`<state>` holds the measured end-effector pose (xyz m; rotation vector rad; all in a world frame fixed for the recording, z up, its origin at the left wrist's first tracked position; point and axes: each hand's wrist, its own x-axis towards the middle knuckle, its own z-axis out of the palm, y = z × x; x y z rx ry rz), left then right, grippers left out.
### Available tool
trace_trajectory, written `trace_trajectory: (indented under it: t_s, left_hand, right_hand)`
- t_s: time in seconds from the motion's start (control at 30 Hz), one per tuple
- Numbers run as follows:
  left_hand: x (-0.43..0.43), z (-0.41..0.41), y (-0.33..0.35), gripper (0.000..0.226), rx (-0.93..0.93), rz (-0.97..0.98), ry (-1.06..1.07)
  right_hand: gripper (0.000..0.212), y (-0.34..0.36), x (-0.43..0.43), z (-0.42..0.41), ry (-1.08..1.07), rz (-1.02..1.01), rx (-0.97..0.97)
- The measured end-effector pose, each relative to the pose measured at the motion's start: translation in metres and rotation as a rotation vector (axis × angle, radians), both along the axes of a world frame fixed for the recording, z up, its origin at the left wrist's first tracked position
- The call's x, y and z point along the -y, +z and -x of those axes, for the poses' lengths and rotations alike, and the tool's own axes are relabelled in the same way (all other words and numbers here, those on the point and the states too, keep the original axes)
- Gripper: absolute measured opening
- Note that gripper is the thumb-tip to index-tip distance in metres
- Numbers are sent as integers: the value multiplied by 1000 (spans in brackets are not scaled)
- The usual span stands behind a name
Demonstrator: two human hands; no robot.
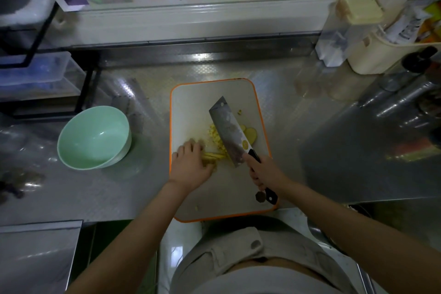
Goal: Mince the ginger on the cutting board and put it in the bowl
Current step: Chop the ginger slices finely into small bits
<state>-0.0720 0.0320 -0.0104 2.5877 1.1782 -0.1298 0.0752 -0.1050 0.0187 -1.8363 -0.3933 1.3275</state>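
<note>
— Where does our ginger (216, 148) lie?

— At the frame's centre, on the white, orange-rimmed cutting board (191, 102): pale yellow strips under our left hand (191, 164), a crumbly minced heap just above them, and smooth round slices (250, 132) beyond the blade.

— And our hands?

— The left is nearer, its bent fingers pinning the strips, which run roughly left to right. Our right hand (265, 170) is wrapped round the black handle of the steel cleaver (230, 131), whose blade slants toward the upper left across the heap.

— The bowl (95, 126)?

— Glossy green, at centre left, apart from the board, on our left hand's side.
</note>
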Motion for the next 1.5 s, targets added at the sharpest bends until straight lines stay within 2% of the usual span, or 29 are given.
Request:
trace_trajectory:
  t_s: [0.17, 0.4, 0.53, 0.73, 0.87, 1.07, 1.17, 1.3, 1.37, 1.5]
  left_hand:
    - [-12, -8, -3, 39, 17, 46, 196]
    - [-9, -10, -6, 23, 57, 5, 6]
    - [-6, -17, -1, 31, 28, -9, -159]
    - [-3, -29, -2, 22, -39, -14, -219]
    - [-6, -27, 1, 14, 22, -13, -220]
    - [-20, -9, 6, 8, 148, 54, -100]
    - [-21, 6, 6, 10, 118, 107, -116]
    - [-14, 21, 10, 20, 96, 17, -126]
    - [-7, 25, 13, 31, -3, -25, -194]
    - [2, 31, 9, 35, -145, -59, -272]
  right_hand:
    - [36, -1, -3, 0, 0, 13, 2]
    - [35, -2, -2, -1, -10, 18, -4]
    - [32, -2, -1, -1, -15, 20, -4]
    - [34, 1, 1, -3, 1, 5, -15]
    - [34, 0, 1, -4, 20, 7, -14]
    - [34, -4, 2, -2, 12, -3, 5]
    - [34, -5, 1, 1, 23, -10, 23]
    - [36, -5, -1, 4, 49, -13, 32]
    - [36, -3, -2, 4, 64, -14, 37]
    - [36, 0, -3, 4, 79, -26, 21]
